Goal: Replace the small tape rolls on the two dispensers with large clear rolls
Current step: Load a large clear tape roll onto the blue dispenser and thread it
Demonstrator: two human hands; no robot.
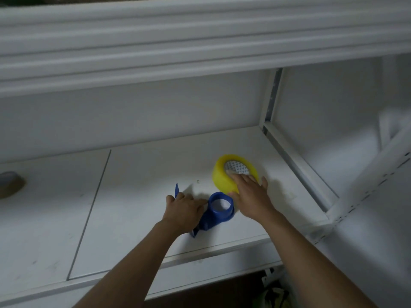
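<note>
Nearest the camera, two bare forearms reach forward over the front edge of the white shelf (138, 170). The left hand (184, 211) grips the blue plastic tape dispenser (216, 211), fingers curled round its handle and frame, pinning it to the shelf; a thin blue blade or tab sticks up just past the knuckles. The dispenser's round hub faces up and looks bare, with no roll on it, so it seems ready to take a new one.

Just beyond and to the right, touching the dispenser or nearly so, lies the large yellowish clear tape roll (224, 176), flat on its side with its patterned cardboard core facing up. The right hand (249, 192) is clasping it, fingers over the top face towards the core, thumb at the outer wall.

The roll should be stiff, fairly heavy and slick on its wound face, so a hold across the rim with fingertips hooked into the core looks safest.

Far left, a brown tape roll (10, 184) lies well apart, blurred.
</note>
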